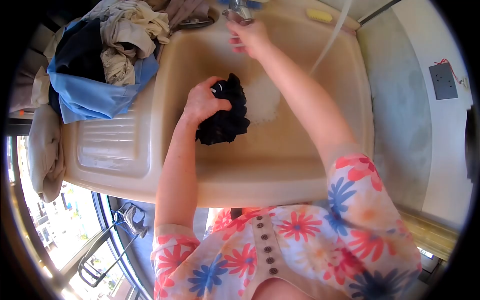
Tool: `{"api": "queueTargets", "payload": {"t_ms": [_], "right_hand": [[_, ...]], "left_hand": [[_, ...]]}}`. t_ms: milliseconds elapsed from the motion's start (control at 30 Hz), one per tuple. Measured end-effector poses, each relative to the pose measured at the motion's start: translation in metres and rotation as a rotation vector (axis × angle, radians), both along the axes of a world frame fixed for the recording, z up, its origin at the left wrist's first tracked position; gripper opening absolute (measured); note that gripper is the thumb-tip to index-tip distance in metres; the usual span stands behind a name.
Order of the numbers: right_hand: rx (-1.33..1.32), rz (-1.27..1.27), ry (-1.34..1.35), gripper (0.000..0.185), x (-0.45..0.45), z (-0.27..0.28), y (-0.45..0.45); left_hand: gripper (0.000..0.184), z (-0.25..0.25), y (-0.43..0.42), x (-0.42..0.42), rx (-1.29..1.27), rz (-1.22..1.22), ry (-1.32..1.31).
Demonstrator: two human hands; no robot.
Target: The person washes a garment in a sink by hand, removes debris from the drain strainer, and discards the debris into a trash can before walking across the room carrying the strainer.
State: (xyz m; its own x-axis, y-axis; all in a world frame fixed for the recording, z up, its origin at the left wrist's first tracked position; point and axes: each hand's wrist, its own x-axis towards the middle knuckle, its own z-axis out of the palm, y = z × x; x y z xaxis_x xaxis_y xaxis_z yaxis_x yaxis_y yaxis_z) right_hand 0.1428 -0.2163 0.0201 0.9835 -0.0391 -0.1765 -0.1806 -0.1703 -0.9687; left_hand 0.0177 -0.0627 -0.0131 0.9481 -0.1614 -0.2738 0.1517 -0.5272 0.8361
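My left hand [202, 101] is closed around a bunched black cloth garment [225, 122], which hangs over the basin of a beige sink [172, 175]. A small white mark shows on the cloth near my fingertips. My right hand [248, 38] reaches to the back of the sink, its fingers bent at the metal tap [241, 9]. Part of the tap is hidden by those fingers. Below, a whitish, foamy-looking patch [262, 100] lies in the basin, to the right of the black garment.
A heap of clothes, with a light blue garment [92, 97] and cream cloth [137, 25], lies on the ribbed drainboard [107, 137] at left. A yellow soap bar [319, 15] rests on the back ledge. A pale hose [332, 37] hangs at right, near a wall socket [443, 81].
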Motion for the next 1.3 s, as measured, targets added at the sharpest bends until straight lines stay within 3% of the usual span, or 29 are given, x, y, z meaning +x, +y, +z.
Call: {"api": "queueTargets", "payload": {"t_ms": [33,100,167,233,267,367,533,633,700,833,1033,1300], "right_hand": [[-0.108,-0.037,-0.026,0.036,-0.003,0.003,0.001],[-0.336,0.031,-0.476,0.038,0.041,-0.041,-0.014],[-0.587,0.096,-0.6,0.039,0.04,-0.031,-0.018],[-0.861,0.15,-0.387,0.043,-0.002,0.057,-0.012],[-0.878,0.175,-0.365,0.048,0.006,0.058,-0.013],[-0.818,0.237,-0.252,0.046,0.021,0.075,-0.007],[-0.699,0.235,-0.431,0.047,0.034,0.054,-0.01],[-0.246,0.26,-0.359,0.058,0.022,0.033,-0.028],[-0.212,0.336,-0.405,0.035,0.0,-0.001,-0.063],[-0.343,0.314,0.033,0.022,-0.043,-0.072,-0.121],[-0.531,0.363,0.498,0.023,-0.1,-0.156,-0.188],[-0.663,0.612,0.641,0.018,-0.148,-0.189,-0.185]], "left_hand": [[0.065,0.004,0.0,0.0,0.003,-0.001,-0.007],[0.066,0.009,0.001,-0.002,0.007,0.007,-0.017],[0.065,0.006,0.002,-0.002,-0.001,0.015,0.009],[0.065,0.005,0.0,0.001,-0.026,0.011,0.024],[0.065,0.004,0.0,0.001,-0.048,0.02,0.032],[0.063,0.001,0.005,0.001,-0.131,0.062,0.011],[0.057,0.012,0.012,0.001,-0.378,0.226,0.041],[0.057,0.02,0.022,0.004,-0.62,0.338,0.049],[0.057,0.023,0.028,0.003,-0.735,0.4,0.03],[0.057,0.029,0.035,0.004,-0.843,0.44,0.008],[0.059,0.024,0.034,0.006,-0.815,0.456,0.01],[0.059,0.023,0.032,0.007,-0.785,0.482,0.014]]}}
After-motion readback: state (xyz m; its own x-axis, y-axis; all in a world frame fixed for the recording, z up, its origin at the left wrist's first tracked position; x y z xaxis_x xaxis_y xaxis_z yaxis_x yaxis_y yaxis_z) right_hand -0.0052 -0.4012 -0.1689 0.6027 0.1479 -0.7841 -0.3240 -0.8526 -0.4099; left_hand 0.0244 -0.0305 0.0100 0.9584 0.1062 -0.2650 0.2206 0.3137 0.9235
